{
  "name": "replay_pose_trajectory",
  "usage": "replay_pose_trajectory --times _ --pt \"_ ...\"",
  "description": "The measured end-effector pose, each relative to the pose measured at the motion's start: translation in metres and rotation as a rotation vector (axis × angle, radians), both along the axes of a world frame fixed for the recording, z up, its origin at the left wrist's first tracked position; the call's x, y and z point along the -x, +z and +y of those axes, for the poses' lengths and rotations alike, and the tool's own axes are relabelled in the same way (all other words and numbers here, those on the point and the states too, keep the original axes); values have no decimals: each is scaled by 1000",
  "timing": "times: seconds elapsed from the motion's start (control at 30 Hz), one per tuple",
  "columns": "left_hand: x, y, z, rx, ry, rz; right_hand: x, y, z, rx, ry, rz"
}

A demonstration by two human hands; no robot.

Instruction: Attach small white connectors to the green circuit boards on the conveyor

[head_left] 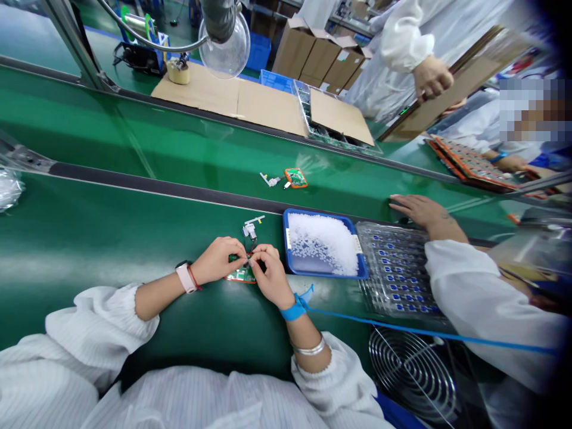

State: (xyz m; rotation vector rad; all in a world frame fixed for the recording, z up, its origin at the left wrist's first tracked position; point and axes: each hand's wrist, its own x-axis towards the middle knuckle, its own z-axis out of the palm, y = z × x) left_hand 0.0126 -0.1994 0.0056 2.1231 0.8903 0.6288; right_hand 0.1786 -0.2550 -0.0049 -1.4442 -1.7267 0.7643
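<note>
Under my fingertips is a green circuit board (242, 274) with an orange edge, flat on the green bench. My left hand (222, 258) is closed in a pinch at the board's upper edge. Opposite it, my right hand (271, 274) pinches at the same spot, fingertips nearly touching the left ones. What they grip is too small to make out. Dark wires rise from there to a small white part (250, 231) with a thin white arm and a yellow spot, lying just beyond the hands.
Right of my hands stands a blue tray (286, 262) of small white pieces. Beside it are clear plastic trays (393, 268) with blue parts, a co-worker's hand (420, 211) reaching past them. A blue cord (402, 329) trails from my right wrist. Another orange-edged board (295, 177) lies behind the rail.
</note>
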Motion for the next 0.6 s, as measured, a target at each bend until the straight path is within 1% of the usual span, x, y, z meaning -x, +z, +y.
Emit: replay_pose_trajectory --times 0.17,0.3,0.4,0.53,0.6 --pt "-4 4 2 22 30 91 2 0 3 34 10 39" --pt "-7 13 8 118 33 188 1 0 4 76 -3 50" --pt "-8 17 11 170 42 220 0 0 6 91 -7 53" --pt "-8 17 13 180 34 219 1 -3 6 78 -20 48" --pt "-5 15 11 152 59 216 2 -4 5 69 -30 53"
